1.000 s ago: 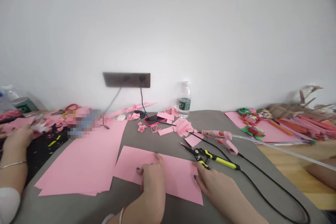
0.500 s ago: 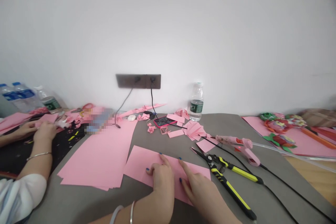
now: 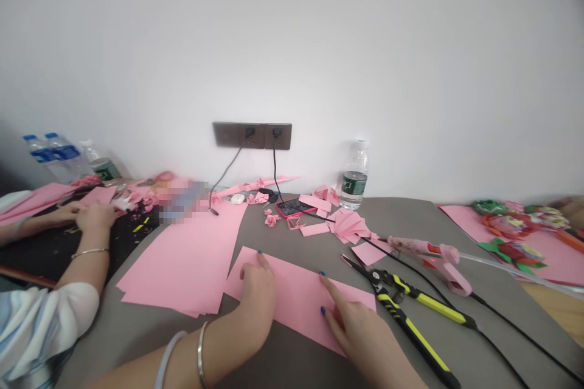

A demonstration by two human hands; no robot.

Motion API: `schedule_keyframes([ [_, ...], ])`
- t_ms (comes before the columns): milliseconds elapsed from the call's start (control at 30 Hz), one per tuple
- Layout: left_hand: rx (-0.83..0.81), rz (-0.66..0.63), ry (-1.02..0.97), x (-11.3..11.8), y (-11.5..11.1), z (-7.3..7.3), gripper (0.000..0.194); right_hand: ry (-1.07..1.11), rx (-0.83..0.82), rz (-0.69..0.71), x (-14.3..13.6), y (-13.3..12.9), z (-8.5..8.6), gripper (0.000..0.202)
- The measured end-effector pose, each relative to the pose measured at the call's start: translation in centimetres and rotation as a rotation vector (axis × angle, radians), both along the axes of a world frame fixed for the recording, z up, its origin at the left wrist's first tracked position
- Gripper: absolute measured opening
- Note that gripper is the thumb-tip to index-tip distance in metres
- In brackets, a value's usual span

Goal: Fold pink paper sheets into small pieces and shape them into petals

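A folded-looking pink paper strip [image 3: 298, 295] lies slantwise on the grey table in front of me. My left hand [image 3: 259, 295] presses on its left part, index finger stretched to the upper edge and the other fingers partly bent and hidden. On the right part rests my right hand [image 3: 353, 323], index finger and thumb apart on the paper, its other fingers out of sight. Neither hand grips anything. To the left, a stack of larger pink sheets [image 3: 182, 261] reaches close to the strip. Yellow-and-black pliers [image 3: 387, 292] lie open just right of it.
A pink glue gun [image 3: 440, 255] with a black cord lies at the right. Behind the strip are a phone [image 3: 295, 208], pink paper pieces [image 3: 349, 225] and a water bottle [image 3: 354, 177]. Paper flowers [image 3: 515, 252] lie far right. A co-worker's hands [image 3: 93, 216] handle pink paper at left.
My left hand has slid leftward along the strip toward its left end. My right hand stays near the same spot on the paper. The whole view has shifted slightly.
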State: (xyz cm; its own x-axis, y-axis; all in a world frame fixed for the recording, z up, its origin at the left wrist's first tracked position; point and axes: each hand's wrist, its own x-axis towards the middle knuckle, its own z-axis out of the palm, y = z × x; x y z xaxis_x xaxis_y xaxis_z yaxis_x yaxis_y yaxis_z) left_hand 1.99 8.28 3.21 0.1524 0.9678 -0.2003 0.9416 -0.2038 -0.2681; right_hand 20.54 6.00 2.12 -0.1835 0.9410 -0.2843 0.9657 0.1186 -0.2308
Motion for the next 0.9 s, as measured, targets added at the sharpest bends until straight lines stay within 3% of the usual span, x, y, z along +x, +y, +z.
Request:
schedule_keyframes([
  [33, -0.018, 0.079, -0.021, -0.5, 0.2, -0.3, 0.068, 0.0, -0.006, -0.001, 0.0, 0.0, 0.1, 0.053],
  [133, -0.029, 0.137, -0.023, -2.0, 1.2, -0.7, 0.067, -0.005, -0.019, -0.01, -0.1, -0.1, 0.5, 0.054],
  [333, 0.014, 0.142, -0.024, -4.2, 2.6, 0.6, 0.053, -0.012, -0.028, -0.006, 0.0, -0.2, 0.6, 0.054],
  [500, 0.004, 0.141, -0.019, -3.7, 2.2, 0.7, 0.053, -0.021, -0.019, 0.004, -0.1, -0.3, 0.4, 0.054],
  [667, -0.006, 0.194, -0.008, -3.0, 1.6, 0.0, 0.064, -0.1, -0.041, 0.016, -1.0, -0.1, 1.4, 0.055],
  [900, -0.015, 0.251, -0.009, -2.7, 1.7, -0.6, 0.07, -0.083, 0.013, 0.095, -5.3, 1.2, 2.1, 0.055],
])
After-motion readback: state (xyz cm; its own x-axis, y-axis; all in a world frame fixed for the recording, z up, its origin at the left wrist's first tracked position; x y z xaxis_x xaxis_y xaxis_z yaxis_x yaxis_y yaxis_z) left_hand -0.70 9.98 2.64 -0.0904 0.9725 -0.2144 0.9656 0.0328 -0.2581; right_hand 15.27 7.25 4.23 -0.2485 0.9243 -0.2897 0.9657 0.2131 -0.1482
